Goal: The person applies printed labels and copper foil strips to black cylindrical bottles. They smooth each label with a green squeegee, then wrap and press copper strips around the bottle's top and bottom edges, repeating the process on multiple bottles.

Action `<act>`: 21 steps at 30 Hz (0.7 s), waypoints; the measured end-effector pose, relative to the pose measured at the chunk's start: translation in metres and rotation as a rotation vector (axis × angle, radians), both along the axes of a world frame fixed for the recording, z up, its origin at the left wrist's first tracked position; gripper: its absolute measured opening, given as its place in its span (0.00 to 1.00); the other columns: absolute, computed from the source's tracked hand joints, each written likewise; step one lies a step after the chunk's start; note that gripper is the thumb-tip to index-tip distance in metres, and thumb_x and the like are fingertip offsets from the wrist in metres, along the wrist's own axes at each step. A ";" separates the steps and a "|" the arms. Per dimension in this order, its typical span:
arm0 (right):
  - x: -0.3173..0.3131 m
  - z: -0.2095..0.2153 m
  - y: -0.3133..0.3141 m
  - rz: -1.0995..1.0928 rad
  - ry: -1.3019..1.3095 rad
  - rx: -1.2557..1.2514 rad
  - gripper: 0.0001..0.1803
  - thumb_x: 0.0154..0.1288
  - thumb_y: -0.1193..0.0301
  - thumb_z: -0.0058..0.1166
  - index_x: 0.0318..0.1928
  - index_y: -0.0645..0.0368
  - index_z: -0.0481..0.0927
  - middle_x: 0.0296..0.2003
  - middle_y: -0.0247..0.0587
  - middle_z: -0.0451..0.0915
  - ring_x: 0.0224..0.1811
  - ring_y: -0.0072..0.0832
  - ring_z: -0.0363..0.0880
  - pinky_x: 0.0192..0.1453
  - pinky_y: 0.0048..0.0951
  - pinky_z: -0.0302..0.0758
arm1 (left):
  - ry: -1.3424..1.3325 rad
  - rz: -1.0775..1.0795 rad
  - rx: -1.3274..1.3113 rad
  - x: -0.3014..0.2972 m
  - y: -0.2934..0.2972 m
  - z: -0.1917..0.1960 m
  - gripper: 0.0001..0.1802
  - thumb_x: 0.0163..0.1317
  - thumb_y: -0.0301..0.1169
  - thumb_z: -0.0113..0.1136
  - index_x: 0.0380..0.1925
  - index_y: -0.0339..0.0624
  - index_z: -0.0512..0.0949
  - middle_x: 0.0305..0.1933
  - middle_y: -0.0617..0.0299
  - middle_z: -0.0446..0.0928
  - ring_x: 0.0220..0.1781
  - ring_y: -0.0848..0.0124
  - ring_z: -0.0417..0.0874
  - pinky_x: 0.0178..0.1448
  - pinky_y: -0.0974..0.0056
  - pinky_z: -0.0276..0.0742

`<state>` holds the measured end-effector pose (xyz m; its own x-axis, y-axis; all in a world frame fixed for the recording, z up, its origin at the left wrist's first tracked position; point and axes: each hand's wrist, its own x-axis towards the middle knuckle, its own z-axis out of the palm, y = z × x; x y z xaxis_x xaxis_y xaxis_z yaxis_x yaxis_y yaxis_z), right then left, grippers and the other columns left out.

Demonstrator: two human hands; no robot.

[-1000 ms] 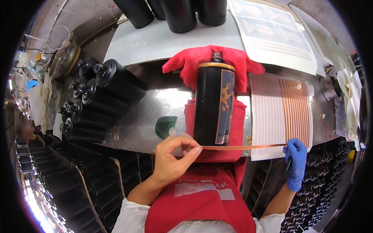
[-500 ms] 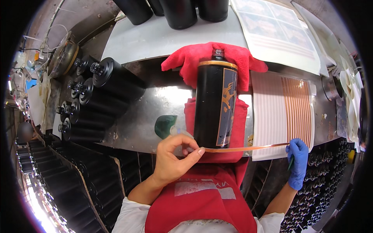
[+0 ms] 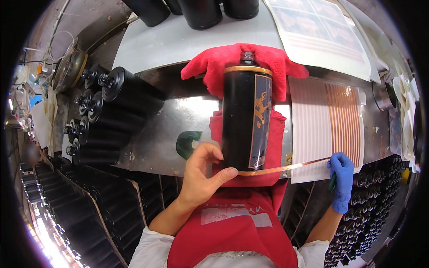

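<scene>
A black bottle [image 3: 239, 120] with a clear glass neck, a gold band and a decorated dark panel lies on red cloth, neck away from me. My left hand [image 3: 203, 176], bare, is at its near end. The thumb presses one end of a copper-coloured strip [image 3: 286, 167] against the bottle's lower edge, while the bent index finger sits apart by the bottle's left side. My right hand [image 3: 341, 178], in a blue glove, pinches the strip's other end, with a green piece [image 3: 332, 182] partly hidden in its palm. The strip sags slightly between my hands.
A sheet of copper-coloured strips [image 3: 344, 125] lies right of the bottle. Dark green scraper-like piece [image 3: 187, 144] rests at left on the metal table [image 3: 156, 152]. Several black bottles [image 3: 129, 91] lie farther left; others [image 3: 201, 13] stand at the back. A printed sheet [image 3: 321, 40] lies back right.
The left index finger has lifted from the thumb, and the thumb now presses the strip at the bottle's base. My right hand has risen slightly, and the strip has bowed.
</scene>
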<state>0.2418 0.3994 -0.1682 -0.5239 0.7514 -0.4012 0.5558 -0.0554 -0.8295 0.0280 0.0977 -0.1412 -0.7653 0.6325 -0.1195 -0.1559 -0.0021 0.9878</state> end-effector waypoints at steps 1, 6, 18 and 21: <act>-0.001 0.000 0.000 0.004 -0.010 0.006 0.07 0.62 0.69 0.52 0.29 0.60 0.75 0.20 0.31 0.74 0.15 0.10 0.62 0.18 0.14 0.57 | -0.028 -0.004 0.009 -0.001 0.000 0.000 0.19 0.49 0.23 0.68 0.37 0.41 0.68 0.38 0.65 0.65 0.41 0.76 0.68 0.47 0.71 0.67; -0.009 0.008 -0.004 0.004 -0.020 0.021 0.07 0.60 0.73 0.52 0.27 0.62 0.76 0.21 0.31 0.74 0.19 0.13 0.67 0.23 0.16 0.63 | 0.012 0.175 -0.036 -0.002 0.000 0.003 0.19 0.51 0.23 0.67 0.42 0.39 0.73 0.44 0.60 0.71 0.44 0.73 0.74 0.51 0.68 0.70; -0.028 0.015 -0.030 0.041 0.011 -0.054 0.05 0.58 0.74 0.56 0.30 0.64 0.78 0.22 0.30 0.76 0.25 0.13 0.71 0.29 0.15 0.67 | 0.798 -0.211 -0.371 -0.002 0.014 -0.011 0.53 0.43 0.37 0.72 0.66 0.33 0.51 0.64 0.27 0.54 0.67 0.36 0.55 0.66 0.47 0.56; -0.041 0.025 -0.048 0.113 0.005 -0.118 0.04 0.58 0.75 0.57 0.30 0.64 0.79 0.22 0.29 0.76 0.23 0.11 0.70 0.27 0.14 0.66 | 0.423 -0.229 -0.367 -0.011 -0.009 -0.030 0.61 0.42 0.42 0.73 0.67 0.28 0.42 0.67 0.28 0.49 0.69 0.38 0.52 0.69 0.51 0.53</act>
